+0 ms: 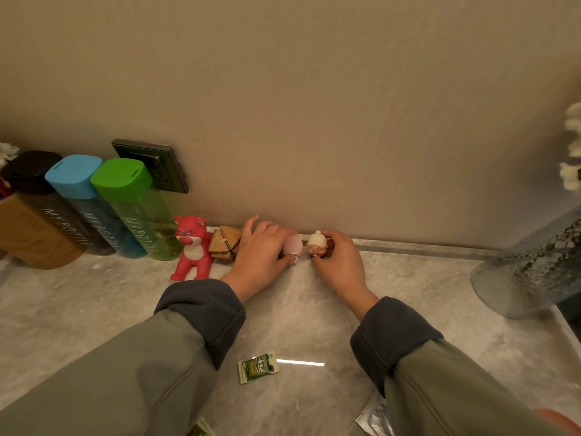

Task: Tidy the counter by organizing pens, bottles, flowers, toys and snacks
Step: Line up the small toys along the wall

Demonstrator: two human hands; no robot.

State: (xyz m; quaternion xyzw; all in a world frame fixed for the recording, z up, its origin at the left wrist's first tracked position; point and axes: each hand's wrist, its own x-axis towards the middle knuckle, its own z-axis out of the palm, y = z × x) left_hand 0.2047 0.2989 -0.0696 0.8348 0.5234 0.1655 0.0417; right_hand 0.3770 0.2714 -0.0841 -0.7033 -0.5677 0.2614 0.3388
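At the back of the bench [94,294], by the wall [314,121], a pink figurine [293,245] is held in the curled fingers of the left hand [261,251], and a cream-capped figurine [317,243] is pinched by the right hand [341,262]. The two toys are set just beside each other, apparently apart. A red bear [191,248] is stood further left.

Three bottles [138,215], four toys [191,247], two hands [261,256], one glass vase [528,265], and one green snack packet [258,367] fully in view.
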